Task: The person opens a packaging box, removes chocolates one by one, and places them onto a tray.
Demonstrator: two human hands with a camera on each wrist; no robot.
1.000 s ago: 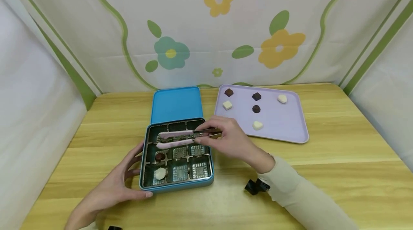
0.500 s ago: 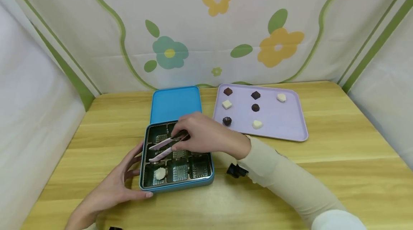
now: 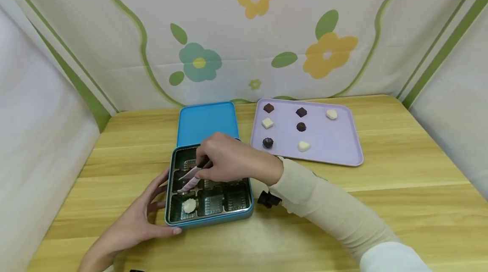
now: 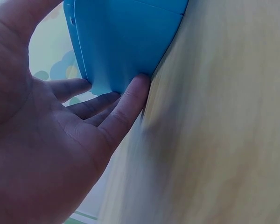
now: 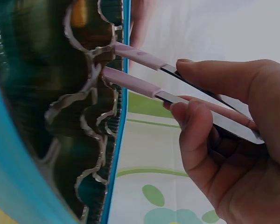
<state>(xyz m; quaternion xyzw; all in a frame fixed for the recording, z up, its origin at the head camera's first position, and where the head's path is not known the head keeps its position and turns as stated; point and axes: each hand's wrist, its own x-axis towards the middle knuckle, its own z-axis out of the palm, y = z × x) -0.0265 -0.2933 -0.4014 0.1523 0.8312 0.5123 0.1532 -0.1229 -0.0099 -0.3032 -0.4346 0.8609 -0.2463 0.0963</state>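
My left hand steadies the blue tin at its near left corner, thumb at the front, fingers along the side. In the left wrist view its fingertips touch the tin's blue wall. My right hand pinches metal tongs with pink tips. Those tips reach into the middle-left compartment of the dark divided insert, a gap between them. Whatever lies under them is hidden. A white chocolate sits in the near left compartment.
Behind the tin lies a blue lid. To the right, a lilac tray bears several chocolates, including a dark one at its near left and a white one. A flowered cloth hangs behind the wooden table.
My right hand has moved left and toward me with the tongs, whose tips went from above the tin down over the middle-left compartment, hiding the brown chocolate there. My left hand stays put.
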